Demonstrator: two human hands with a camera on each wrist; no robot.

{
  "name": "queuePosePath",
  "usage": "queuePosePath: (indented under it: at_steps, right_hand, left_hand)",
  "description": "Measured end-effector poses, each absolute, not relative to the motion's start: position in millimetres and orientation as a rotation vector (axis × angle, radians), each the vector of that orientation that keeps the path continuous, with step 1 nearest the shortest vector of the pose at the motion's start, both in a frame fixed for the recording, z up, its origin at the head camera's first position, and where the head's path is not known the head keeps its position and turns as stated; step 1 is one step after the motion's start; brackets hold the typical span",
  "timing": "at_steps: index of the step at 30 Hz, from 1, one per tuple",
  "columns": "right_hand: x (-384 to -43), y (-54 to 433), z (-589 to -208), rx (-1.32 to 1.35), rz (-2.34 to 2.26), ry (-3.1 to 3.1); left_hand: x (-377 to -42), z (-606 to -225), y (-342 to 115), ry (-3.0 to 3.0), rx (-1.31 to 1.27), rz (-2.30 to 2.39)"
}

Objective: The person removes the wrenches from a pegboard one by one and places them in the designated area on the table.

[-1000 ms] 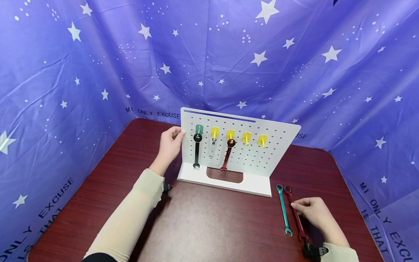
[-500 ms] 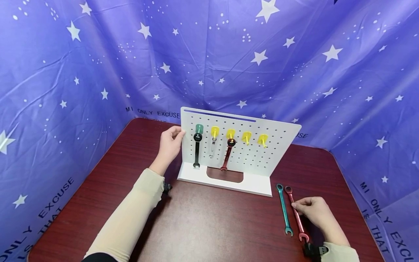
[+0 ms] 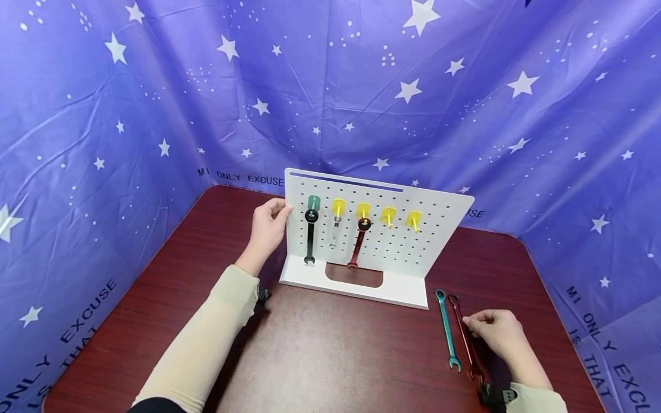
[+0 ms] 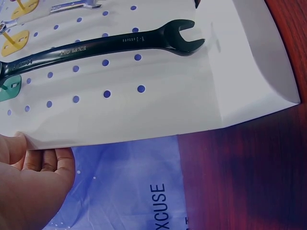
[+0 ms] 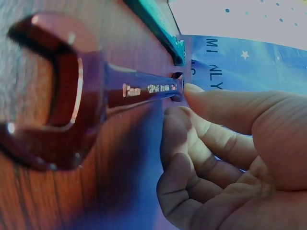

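Call straight ahead 12 o'clock, from the middle of the brown table (image 3: 335,344). At 3 o'clock is the right hand (image 3: 500,332). Its thumb and fingertip are close together at the side of a red wrench (image 3: 466,343) on the table. I cannot tell if they pinch it or only touch it. If the pinch is weak, the smooth wrench could slip or roll over. Just beside it, toward the middle, lies a teal wrench (image 3: 447,330). They are so near that a sideways lift could make the red one knock the teal one.

Farther off, at 11 o'clock, the left hand (image 3: 267,226) pinches the edge of the white board (image 3: 405,289), thumb in front and fingers behind. The board stands at 12 o'clock. It looks thin, so a hard pull could tip it and shake things off. A black wrench (image 3: 310,241) hangs between 11 and 12, a silver wrench (image 3: 335,229) at 12, and a dark red wrench (image 3: 358,246) between 12 and 1. At 1 o'clock are two bare yellow hooks (image 3: 413,219). They look short, so a ring only part way on could fall. Farthest is the starry curtain (image 3: 325,86).
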State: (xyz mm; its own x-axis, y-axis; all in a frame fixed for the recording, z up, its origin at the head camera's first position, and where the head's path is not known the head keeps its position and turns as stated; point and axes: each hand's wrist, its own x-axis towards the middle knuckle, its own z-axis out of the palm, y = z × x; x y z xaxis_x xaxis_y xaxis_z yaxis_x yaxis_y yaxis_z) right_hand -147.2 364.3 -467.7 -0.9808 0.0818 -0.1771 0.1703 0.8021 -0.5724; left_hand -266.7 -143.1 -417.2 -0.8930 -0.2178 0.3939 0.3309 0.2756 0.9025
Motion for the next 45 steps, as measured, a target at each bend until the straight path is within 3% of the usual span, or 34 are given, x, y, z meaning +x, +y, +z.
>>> queuePosePath:
  at_steps: [14, 45]
  right_hand:
    - [-148, 355, -465, 0.21, -1.08, 2.861]
    - [-157, 310, -453, -0.158, -1.499, 2.934]
  left_hand:
    - [-267, -416, -142, -2.116, -0.094, -1.665]
    - [-266, -418, -142, -2.097, -0.111, -1.652]
